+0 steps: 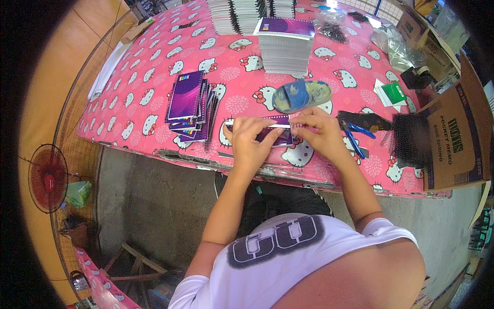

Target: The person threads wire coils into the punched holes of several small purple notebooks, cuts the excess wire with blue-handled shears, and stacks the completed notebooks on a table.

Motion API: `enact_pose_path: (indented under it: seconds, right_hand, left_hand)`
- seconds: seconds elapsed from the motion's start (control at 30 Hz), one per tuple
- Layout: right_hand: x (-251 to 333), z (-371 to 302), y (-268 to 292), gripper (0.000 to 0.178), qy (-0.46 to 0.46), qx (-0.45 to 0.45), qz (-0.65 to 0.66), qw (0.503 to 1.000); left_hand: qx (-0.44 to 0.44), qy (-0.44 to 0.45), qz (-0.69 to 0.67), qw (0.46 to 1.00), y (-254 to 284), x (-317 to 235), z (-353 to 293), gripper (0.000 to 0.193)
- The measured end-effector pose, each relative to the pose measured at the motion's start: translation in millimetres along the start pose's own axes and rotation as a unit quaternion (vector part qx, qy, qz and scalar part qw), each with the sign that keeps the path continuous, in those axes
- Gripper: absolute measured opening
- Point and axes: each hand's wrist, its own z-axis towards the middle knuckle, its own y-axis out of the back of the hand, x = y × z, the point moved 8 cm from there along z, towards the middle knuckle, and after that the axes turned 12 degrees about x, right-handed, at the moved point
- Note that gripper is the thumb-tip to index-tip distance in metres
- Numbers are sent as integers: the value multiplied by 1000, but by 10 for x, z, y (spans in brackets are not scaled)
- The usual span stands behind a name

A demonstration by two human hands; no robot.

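Note:
A small notebook with a purple cover lies near the front edge of the table, a row of punched holes along its far side. My left hand grips its left part, thumb on the cover and fingers over the holed edge. At the notebook's right end, my right hand is closed in a pinch against the holed edge; whatever is between its fingertips is too small to make out. Just beyond sits a blue and yellowish slipper. Blue-handled pliers rest to the right of my right hand.
Purple notebooks are piled at left. A tall stack of unbound pads stands beyond the slipper, with bound stacks behind. Black spiral coils lie beside a cardboard box at right. A green-and-white card lies farther back.

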Motion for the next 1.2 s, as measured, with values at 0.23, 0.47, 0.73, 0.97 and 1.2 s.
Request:
enact_pose_path:
  seconds: [0.23,0.47,0.73,0.97,1.2]
  right_hand:
    - [-363,61,-192,19,-175,148,162,960]
    - [151,99,-167,20,-1,73,-173,982]
    - [284,88,-137,20,6,-31,-184,982]
    - [185,141,-287,26,-35,94,-226,969]
    - [-598,529,553,59,-18,56,-396,916]
  left_hand:
    - [-10,2,12,1000,-10,-40,2,22]
    - [1,8,7,1000,-21,43,-27,24]
    - [8,15,2,1000,-32,36,-32,24]
    - [20,15,18,1000,-39,52,-29,25]
    - [42,10,8,999,-5,-18,11,28]
